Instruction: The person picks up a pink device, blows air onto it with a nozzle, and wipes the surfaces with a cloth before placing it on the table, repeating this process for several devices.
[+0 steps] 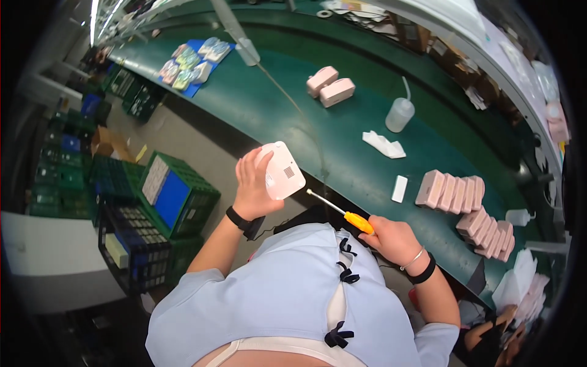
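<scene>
My left hand grips a pale pink, round-cornered plastic device by its left side, held up in front of the bench edge. A small dark grille and a pale label mark the face turned toward me. In my right hand is a screwdriver with a yellow-orange handle, my fingers wrapped round its rear end. Its metal shaft points up and left, and a small pale piece sits at the tip. That tip is close to the device's lower right corner, apart from it.
Pink devices stand in rows on the green bench, with two more farther back. A squeeze bottle, a crumpled tissue and a white block lie between. Green crates stand at left. Another person's arm shows lower right.
</scene>
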Motion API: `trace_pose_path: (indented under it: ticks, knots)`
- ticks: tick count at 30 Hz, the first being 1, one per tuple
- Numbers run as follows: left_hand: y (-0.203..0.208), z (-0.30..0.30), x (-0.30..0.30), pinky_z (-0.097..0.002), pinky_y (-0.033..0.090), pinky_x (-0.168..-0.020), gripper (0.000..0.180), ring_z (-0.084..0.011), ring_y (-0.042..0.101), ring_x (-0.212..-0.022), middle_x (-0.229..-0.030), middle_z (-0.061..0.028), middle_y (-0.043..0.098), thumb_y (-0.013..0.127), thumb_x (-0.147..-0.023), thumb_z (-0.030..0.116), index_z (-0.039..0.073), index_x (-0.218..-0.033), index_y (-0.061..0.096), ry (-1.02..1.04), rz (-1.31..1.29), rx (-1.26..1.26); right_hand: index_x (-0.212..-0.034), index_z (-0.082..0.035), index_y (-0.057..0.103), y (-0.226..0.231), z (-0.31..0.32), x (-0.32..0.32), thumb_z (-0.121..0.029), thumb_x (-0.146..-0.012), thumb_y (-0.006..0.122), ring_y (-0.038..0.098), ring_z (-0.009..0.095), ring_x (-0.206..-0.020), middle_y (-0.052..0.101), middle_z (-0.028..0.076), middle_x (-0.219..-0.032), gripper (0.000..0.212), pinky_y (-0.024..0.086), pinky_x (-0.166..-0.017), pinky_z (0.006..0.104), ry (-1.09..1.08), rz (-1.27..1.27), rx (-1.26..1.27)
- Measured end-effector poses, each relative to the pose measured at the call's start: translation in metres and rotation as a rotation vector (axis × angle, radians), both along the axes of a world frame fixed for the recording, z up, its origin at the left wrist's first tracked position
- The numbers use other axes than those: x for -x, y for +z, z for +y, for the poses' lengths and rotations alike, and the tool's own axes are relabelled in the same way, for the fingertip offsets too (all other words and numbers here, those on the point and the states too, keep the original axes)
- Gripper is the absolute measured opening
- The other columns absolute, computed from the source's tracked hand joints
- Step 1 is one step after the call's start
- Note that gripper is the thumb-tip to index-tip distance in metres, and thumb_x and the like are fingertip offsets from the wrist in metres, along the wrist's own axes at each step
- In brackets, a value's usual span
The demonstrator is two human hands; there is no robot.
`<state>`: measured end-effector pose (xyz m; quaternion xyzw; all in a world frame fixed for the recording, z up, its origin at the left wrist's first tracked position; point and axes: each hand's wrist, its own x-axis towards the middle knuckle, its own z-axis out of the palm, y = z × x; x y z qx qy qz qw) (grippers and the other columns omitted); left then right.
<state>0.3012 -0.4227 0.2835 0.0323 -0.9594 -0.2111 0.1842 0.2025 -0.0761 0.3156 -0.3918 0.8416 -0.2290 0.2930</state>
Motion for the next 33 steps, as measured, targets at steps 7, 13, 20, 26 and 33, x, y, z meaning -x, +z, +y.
trace_pose_path:
  ticks: [7, 13, 20, 26, 33]
  knots:
    - [-0.017, -0.022, -0.046, -0.0667, 0.021, -0.11, 0.1, -0.0392, 0.034, -0.136, -0.143, -0.0202, 0.034, 0.079, -0.05, 0.016, 0.023, -0.144, 0.043, 0.021, -0.218, 0.391, -0.087, -0.006, 0.054, -0.01, -0.042, -0.002, -0.042, -0.09, 0.066, 0.065, 0.037, -0.07, 0.064, 0.014, -0.077, 0.038, 0.052, -0.059, 0.0453, 0.263, 0.186, 0.036]
    - [-0.019, -0.04, -0.067, -0.068, 0.022, -0.108, 0.1, -0.0371, 0.034, -0.138, -0.142, -0.0192, 0.037, 0.081, -0.051, 0.018, 0.028, -0.145, 0.044, -0.112, -0.36, 0.537, -0.087, -0.005, 0.057, -0.011, -0.064, 0.007, -0.046, -0.087, 0.069, 0.065, 0.038, -0.072, 0.066, 0.015, -0.077, 0.042, 0.052, -0.062, 0.0469, 0.279, 0.269, -0.132]
    - [-0.015, -0.047, -0.07, -0.0648, 0.026, -0.107, 0.107, -0.0374, 0.036, -0.136, -0.141, -0.0196, 0.039, 0.085, -0.047, 0.024, 0.026, -0.146, 0.043, -0.199, -0.552, 0.447, -0.087, -0.006, 0.059, -0.015, -0.069, 0.026, -0.048, -0.086, 0.069, 0.065, 0.037, -0.068, 0.066, 0.013, -0.072, 0.043, 0.051, -0.059, 0.0455, 0.403, 0.182, -0.006]
    - [-0.02, -0.053, -0.076, -0.0578, 0.03, -0.104, 0.115, -0.039, 0.038, -0.132, -0.139, -0.0217, 0.04, 0.086, -0.043, 0.027, 0.024, -0.148, 0.04, -0.241, -0.661, 0.229, -0.087, -0.008, 0.06, -0.019, -0.071, 0.034, -0.047, -0.087, 0.069, 0.067, 0.036, -0.069, 0.067, 0.013, -0.073, 0.04, 0.053, -0.061, 0.0453, 0.44, 0.26, 0.004]
    - [-0.033, -0.054, -0.081, -0.0537, 0.031, -0.103, 0.118, -0.0405, 0.038, -0.132, -0.14, -0.0234, 0.039, 0.086, -0.043, 0.026, 0.024, -0.15, 0.038, -0.248, -0.68, 0.11, -0.086, -0.008, 0.061, -0.014, -0.069, 0.03, -0.048, -0.086, 0.069, 0.067, 0.036, -0.072, 0.068, 0.012, -0.075, 0.041, 0.053, -0.062, 0.0453, 0.479, 0.136, -0.008]
